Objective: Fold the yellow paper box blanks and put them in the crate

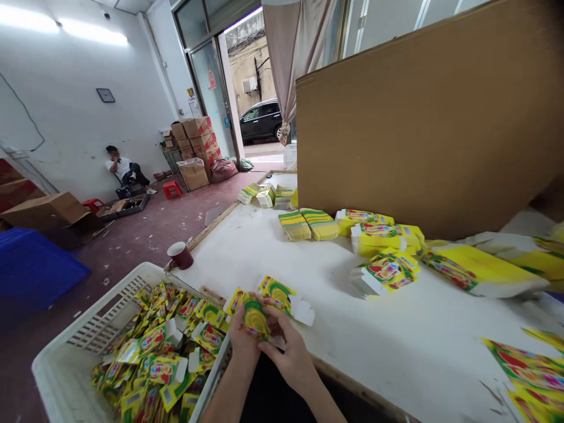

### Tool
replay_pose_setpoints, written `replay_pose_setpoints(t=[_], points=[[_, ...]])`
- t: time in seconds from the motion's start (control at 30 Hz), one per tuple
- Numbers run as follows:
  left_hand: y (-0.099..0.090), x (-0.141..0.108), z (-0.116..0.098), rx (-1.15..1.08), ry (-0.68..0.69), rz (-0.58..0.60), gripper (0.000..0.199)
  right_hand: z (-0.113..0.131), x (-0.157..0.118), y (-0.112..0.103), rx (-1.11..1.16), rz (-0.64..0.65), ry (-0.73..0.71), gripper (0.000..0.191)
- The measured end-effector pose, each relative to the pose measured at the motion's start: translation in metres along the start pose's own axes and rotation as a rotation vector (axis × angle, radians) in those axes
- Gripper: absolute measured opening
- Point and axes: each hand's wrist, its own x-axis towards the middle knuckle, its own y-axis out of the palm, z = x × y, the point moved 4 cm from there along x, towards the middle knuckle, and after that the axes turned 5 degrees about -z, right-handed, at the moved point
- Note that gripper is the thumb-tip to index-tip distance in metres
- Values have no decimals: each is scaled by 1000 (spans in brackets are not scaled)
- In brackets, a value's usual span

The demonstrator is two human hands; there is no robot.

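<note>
Both hands are close together at the table's near edge, beside the basket. My left hand (243, 342) is closed around a small yellow-and-green packet (256, 320) from its left side. The fingers of my right hand (291, 349) are bent around the packet's right edge, with the thumb underneath. Part of another yellow printed carton (237, 299) shows just behind the left fingers; whether it is held too, I cannot tell. Beyond the right fingers, a flattened yellow carton (277, 294) with white flaps lies on the white table (326, 346).
A white plastic basket (66, 346) full of small yellow cartons (161, 367) stands at left. A maroon mug (180, 257) sits at the table's corner. Carton stacks (388, 270) lie before a large cardboard sheet (409, 123). A seated person (127, 170) is far off.
</note>
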Motion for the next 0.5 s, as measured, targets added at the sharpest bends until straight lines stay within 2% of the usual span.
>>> replay_pose_setpoints(t=[0.13,0.23,0.33,0.43,0.5], points=[[7,0,-6,2,124,4,30,4,-7,12,230,95,43,55],[4,2,-7,53,211,-88,38,4,-8,15,191,112,78,55],[-4,-1,-2,143,213,-169,45,-2,-4,10,138,43,97,52],[-5,-8,4,232,185,-83,59,-9,0,-3,144,-77,99,47],[-3,-11,7,286,188,-4,55,-12,3,-11,154,-138,69,43]])
